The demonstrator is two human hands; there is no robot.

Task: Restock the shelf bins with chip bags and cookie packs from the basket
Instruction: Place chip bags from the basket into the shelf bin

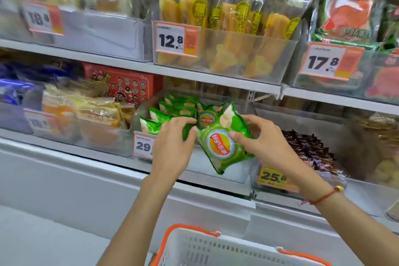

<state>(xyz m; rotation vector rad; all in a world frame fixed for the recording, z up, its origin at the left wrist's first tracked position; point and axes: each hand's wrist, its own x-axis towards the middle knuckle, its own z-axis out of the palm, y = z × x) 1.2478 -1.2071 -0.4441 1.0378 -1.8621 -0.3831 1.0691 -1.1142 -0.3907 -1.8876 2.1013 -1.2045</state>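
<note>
A green chip bag [220, 142] was held tilted over the front edge of a clear shelf bin [226, 170], its long axis running from upper right to lower left, logo sideways. The right hand [265, 140] pinched the bag's right side between thumb and curled fingers. The left hand [172, 147] lay with straight fingers against the bag's left edge and the stacked green bags [170, 112] filling the bin's left half. Open room remained at the bin's right. The white basket [216, 246] stood below.
</note>
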